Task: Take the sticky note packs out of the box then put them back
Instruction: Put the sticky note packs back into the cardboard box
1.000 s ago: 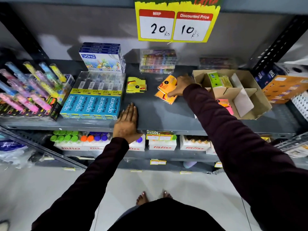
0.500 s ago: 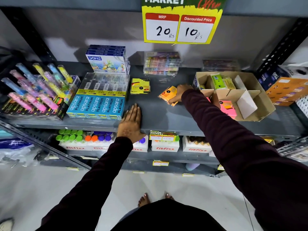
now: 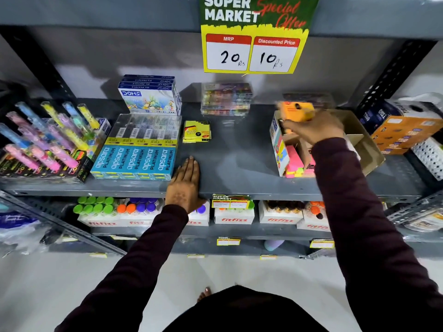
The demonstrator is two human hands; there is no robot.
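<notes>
My right hand (image 3: 314,129) grips an orange sticky note pack (image 3: 297,110), blurred, held over the open cardboard box (image 3: 366,149) at the right of the grey shelf (image 3: 239,164). Pink sticky note packs (image 3: 295,161) stand in the box's front compartment. A stack of yellow sticky note packs (image 3: 197,132) lies on the shelf's middle, apart from both hands. My left hand (image 3: 185,182) rests flat on the shelf's front edge, fingers together, holding nothing.
Blue apsara pencil boxes (image 3: 135,161) and DOMS boxes (image 3: 149,98) sit left of the yellow packs, highlighters (image 3: 45,142) at far left. Clear crayon cases (image 3: 226,99) stand at the back. Orange cartons (image 3: 405,133) lie right of the box. A price sign (image 3: 253,44) hangs overhead.
My right hand lifted the orange pack off the shelf's middle and carried it right to above the box. The left hand stayed put. The view tilted upward.
</notes>
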